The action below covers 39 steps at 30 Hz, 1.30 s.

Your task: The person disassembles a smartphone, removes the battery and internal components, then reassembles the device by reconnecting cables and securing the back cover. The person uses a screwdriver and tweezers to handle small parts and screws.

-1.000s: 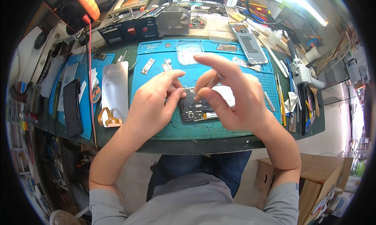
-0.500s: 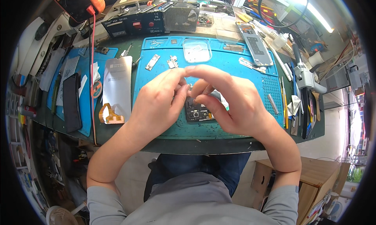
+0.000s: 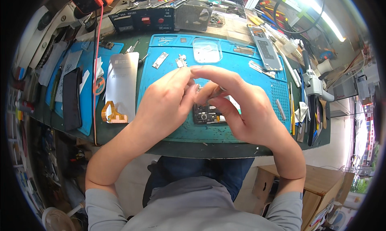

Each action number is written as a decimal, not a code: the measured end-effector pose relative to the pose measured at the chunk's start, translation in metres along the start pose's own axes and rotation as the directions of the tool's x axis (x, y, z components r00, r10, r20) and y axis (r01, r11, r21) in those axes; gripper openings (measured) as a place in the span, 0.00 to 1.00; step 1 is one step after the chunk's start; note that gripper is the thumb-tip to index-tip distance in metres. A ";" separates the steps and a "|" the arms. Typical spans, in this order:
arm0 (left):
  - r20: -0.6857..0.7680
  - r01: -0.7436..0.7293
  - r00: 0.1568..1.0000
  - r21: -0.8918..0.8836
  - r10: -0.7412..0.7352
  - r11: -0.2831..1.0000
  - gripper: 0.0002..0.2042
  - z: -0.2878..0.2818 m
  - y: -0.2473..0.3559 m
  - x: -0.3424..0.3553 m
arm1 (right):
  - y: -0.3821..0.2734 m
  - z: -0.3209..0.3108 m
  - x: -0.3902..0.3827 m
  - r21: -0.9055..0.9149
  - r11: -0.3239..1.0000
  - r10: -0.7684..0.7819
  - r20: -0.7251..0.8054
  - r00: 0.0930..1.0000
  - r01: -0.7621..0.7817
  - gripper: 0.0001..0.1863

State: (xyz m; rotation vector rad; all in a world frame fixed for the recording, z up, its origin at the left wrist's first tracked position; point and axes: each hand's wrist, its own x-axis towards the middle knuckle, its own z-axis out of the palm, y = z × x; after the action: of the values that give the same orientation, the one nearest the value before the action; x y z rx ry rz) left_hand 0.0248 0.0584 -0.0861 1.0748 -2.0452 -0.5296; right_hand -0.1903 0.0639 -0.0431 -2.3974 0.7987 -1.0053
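My left hand and my right hand meet above the blue work mat, index fingertips touching or almost so. Both are closed, with the fingers bent and thumbs drawn in. Whatever lies between the fingertips is too small or too hidden to name. Beneath my right hand lies an opened phone, its dark inner side with camera parts facing up; my fingers cover much of it. Beyond my fingertips sit a small metal phone part and a pale rectangular part. Farther back stands a clear plastic box with tiny bits inside.
Left of the mat lie a silver panel with an orange flex cable and a dark phone. A red test lead hangs there. At the right are a phone frame and several tools. A black power unit stands behind.
The view has shifted slightly. My hands stay together over the phone, and the fingers of my right hand have changed their bend a little.
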 end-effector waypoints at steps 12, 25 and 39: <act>-0.034 -0.030 0.999 -0.034 0.029 0.999 0.09 0.006 -0.002 0.001 | -0.008 0.000 0.004 -0.127 0.992 -0.002 -0.017 1.000 -0.001 0.33; -0.067 -0.064 0.996 -0.017 0.063 0.998 0.06 0.009 -0.010 -0.001 | -0.015 0.006 0.004 0.082 0.979 0.186 -0.012 0.983 -0.184 0.31; -0.044 -0.007 0.999 -0.004 0.007 1.000 0.07 0.009 -0.009 -0.002 | -0.019 0.010 0.007 0.105 0.972 0.216 -0.070 0.974 -0.208 0.29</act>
State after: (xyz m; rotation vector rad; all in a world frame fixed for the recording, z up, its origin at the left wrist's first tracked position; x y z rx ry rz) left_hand 0.0226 0.0550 -0.0980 1.0676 -2.0078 -0.5025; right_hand -0.1722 0.0751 -0.0354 -2.1481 0.9880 -1.0346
